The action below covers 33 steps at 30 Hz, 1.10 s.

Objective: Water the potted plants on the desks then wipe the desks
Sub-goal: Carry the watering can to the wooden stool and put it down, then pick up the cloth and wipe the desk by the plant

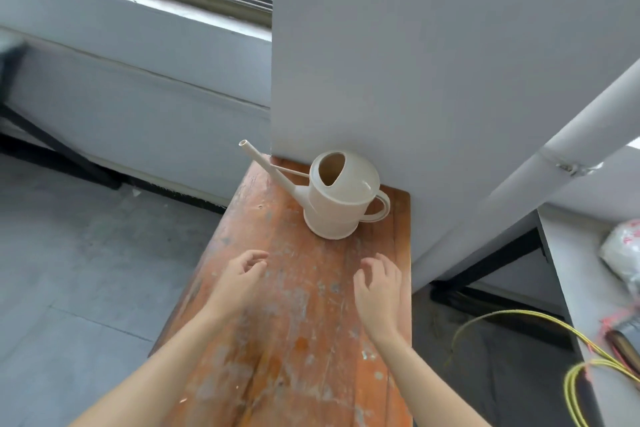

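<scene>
A cream watering can point(337, 203) stands upright at the far end of a worn orange wooden bench point(294, 322), against a grey pillar. Its long spout points up and left, and its handle faces right. My left hand point(239, 279) hovers over the bench's left side, fingers loosely curled, holding nothing. My right hand point(379, 291) hovers over the right side, fingers relaxed and empty. Both hands are a short way in front of the can and apart from it. No potted plant or cloth is in view.
The grey pillar point(433, 80) rises right behind the can. A white pipe point(540, 170) slants across the right. A grey ledge point(585, 288) at right carries a plastic bag point(623, 253) and yellow wire point(575, 378). Grey floor tiles lie to the left, below a barred window.
</scene>
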Motion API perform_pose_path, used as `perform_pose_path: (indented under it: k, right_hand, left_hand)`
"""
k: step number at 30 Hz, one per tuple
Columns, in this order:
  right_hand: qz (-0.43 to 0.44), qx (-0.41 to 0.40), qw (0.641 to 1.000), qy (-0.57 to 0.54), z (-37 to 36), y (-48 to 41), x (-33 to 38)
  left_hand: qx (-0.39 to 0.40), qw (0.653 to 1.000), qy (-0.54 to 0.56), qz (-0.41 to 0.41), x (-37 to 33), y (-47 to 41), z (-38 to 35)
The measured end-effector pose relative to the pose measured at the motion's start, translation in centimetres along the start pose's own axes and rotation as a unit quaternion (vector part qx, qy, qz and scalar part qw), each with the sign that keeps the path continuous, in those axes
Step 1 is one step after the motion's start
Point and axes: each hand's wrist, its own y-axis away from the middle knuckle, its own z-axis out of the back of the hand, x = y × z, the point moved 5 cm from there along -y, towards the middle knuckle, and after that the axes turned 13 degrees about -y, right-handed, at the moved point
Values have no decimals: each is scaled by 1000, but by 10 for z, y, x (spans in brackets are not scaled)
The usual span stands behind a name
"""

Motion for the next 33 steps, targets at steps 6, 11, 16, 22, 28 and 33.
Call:
perform_pose_path:
  k: [6,11,16,22,28,33]
  right_hand:
    - [59,122,988,78,-24,79,-9]
    - [100,175,976,81,-20,161,-29]
    - [258,149,952,69,-11,226,-53]
    - [368,231,897,78,-19,295,-52]
    - [411,290,856,118,-52,348,-50]
    - [346,337,867,123,-104,393,-47]
  left_hand:
    - [-93,994,-57,7,34,105,12]
    - [-211,969,34,121,96,221,4]
    - [-252,920,163,253,157,321,-57]
    - [-283,899,206,262,170,386,-72]
    - [-295,879,242,287,209,441,-67]
    - [-324,857,258,308,265,497,-29]
